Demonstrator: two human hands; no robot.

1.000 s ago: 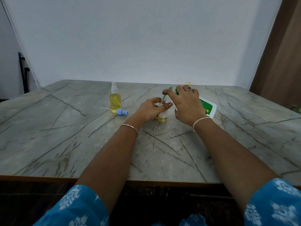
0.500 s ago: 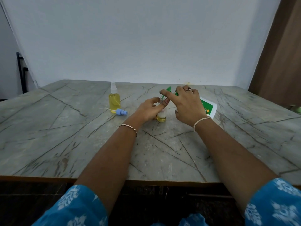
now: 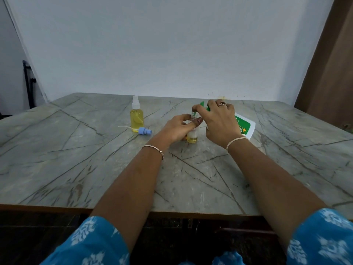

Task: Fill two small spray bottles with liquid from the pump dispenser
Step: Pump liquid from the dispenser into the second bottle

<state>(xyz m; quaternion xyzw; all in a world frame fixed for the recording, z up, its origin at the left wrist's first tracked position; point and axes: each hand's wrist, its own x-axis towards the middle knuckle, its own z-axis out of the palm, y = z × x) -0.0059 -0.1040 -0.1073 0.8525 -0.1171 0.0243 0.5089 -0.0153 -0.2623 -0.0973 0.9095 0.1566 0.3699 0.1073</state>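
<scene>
Left hand (image 3: 178, 129): fingers and thumb wrapped round the open bottle (image 3: 192, 138), holding it upright on the table (image 3: 76, 159), a bit right of centre. The bottle has a shallow layer of yellow liquid at the bottom with pale foam above it. My thumb hides the upper part. Neck is uncapped.

Right hand (image 3: 219, 121): curled over the top of the dispenser (image 3: 245, 127), index finger stretched along the green nozzle (image 3: 202, 104). The dispenser is white with a green label. It's tipped toward the left with its base pointing off to the right, just beside the open bottle. The nozzle tip sits at the bottle's mouth. Can't tell if it's inside or only touching the rim. Can't see a stream.

Full bottle (image 3: 136, 117): upright to the left, well apart from both hands, nearly full of yellow liquid, white spray top on. Just in front of it a blue spray head (image 3: 145, 131) lies on its side, with its thin white tube (image 3: 124, 127) trailing left along the table. Can't tell whether the head touches the bottle's base.

Other: ring (image 3: 222, 103) on the right hand, thin bracelet (image 3: 154, 148) on the left wrist, pale band (image 3: 236, 140) on the right wrist, blue patterned sleeves (image 3: 91, 240) at the bottom edge. There's a plain white wall (image 3: 172, 44) behind the table.
</scene>
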